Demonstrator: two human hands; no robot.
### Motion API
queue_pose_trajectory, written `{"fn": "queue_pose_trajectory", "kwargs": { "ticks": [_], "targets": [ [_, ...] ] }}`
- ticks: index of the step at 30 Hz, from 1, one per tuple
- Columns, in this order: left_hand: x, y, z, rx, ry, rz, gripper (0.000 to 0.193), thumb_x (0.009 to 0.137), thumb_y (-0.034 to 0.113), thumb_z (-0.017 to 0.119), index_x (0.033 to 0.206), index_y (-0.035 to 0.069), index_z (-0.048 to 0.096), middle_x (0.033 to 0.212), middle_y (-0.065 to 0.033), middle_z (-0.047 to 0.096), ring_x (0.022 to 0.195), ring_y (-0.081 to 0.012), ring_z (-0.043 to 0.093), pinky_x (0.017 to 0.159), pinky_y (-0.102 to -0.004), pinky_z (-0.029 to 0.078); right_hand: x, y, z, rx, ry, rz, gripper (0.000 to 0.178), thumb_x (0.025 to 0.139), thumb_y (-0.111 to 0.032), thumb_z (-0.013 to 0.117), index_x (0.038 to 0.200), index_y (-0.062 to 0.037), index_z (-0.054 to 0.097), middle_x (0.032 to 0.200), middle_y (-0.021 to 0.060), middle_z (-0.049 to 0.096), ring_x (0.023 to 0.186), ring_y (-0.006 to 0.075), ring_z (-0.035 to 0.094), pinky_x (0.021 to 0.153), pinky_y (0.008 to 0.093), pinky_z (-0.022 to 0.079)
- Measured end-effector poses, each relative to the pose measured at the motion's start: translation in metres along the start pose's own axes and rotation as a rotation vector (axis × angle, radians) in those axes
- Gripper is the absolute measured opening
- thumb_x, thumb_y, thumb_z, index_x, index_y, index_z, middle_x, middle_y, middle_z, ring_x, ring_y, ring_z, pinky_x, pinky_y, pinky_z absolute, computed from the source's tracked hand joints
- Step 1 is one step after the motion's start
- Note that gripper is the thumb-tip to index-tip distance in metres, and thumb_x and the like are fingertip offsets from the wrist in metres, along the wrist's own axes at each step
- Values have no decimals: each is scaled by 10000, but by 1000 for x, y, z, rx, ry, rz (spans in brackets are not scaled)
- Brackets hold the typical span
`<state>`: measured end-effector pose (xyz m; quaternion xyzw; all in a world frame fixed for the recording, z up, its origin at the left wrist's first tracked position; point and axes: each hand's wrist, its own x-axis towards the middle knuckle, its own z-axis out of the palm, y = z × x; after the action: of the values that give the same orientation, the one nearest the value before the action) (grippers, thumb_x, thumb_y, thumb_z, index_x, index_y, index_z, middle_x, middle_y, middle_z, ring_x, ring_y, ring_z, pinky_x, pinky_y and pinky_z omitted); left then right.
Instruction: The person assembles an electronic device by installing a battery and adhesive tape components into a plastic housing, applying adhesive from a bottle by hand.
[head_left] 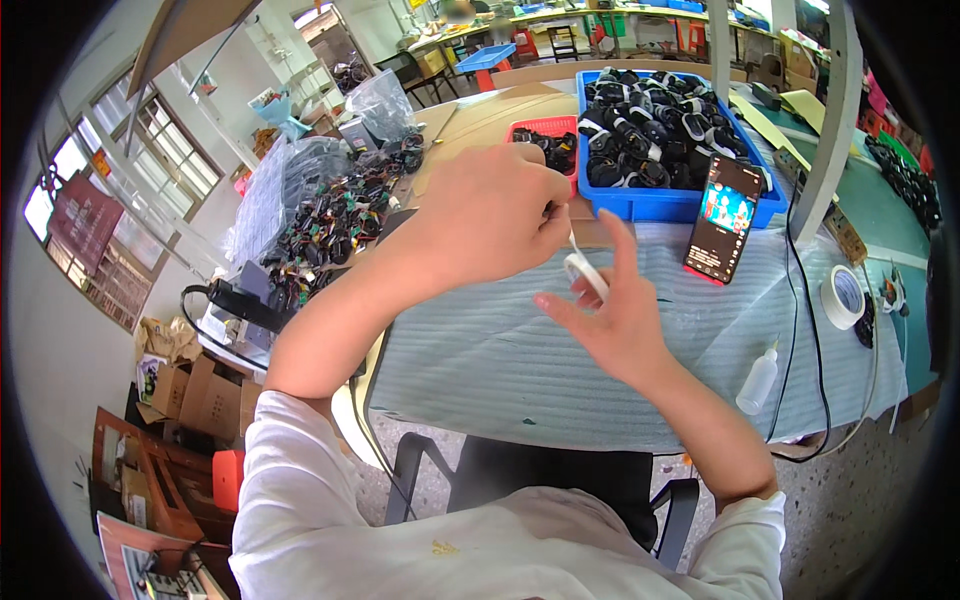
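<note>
Raised over the table, my left hand (492, 212) is closed, back of the hand up, with its fingertips pinched on the loose end of a thin white tape strip (573, 240). That strip runs down to a small, narrow white tape roll (588, 277) held in my right hand (628, 322). The right thumb and index finger are spread apart, while the other fingers are curled by the roll and partly hidden. A pale foam sheet (480, 360) covers the table below both hands.
Beyond my hands stand a blue crate (640, 207) of black and white devices and a red basket (517, 128). A lit phone (722, 218), larger tape roll (843, 297), squeeze bottle (758, 382) and black cables (808, 340) are at right. Wired parts (335, 215) pile up at left.
</note>
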<state>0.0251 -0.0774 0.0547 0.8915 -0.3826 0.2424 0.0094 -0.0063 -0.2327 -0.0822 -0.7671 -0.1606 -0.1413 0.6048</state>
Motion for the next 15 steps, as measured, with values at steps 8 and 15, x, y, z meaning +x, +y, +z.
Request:
{"fn": "queue_pose_trajectory", "kwargs": {
  "ticks": [8, 15],
  "targets": [
    [29, 1, 8, 119, 38, -88, 147, 769, 207, 638, 724, 72, 678, 719, -97, 618, 670, -320, 633, 594, -417, 512, -11, 0, -11, -146, -63, -91, 890, 750, -197, 778, 1460, -8, 275, 966, 191, 577, 842, 328, 610, 722, 424, 496],
    [18, 20, -19, -13, 91, -61, 123, 751, 158, 673, 741, 36, 668, 700, -109, 600, 661, -303, 615, 578, -384, 482, 11, 23, 12, -64, 238, -440, 902, 772, -171, 778, 1488, -48, 243, 951, 179, 597, 843, 301, 642, 775, 380, 516]
  ]
}}
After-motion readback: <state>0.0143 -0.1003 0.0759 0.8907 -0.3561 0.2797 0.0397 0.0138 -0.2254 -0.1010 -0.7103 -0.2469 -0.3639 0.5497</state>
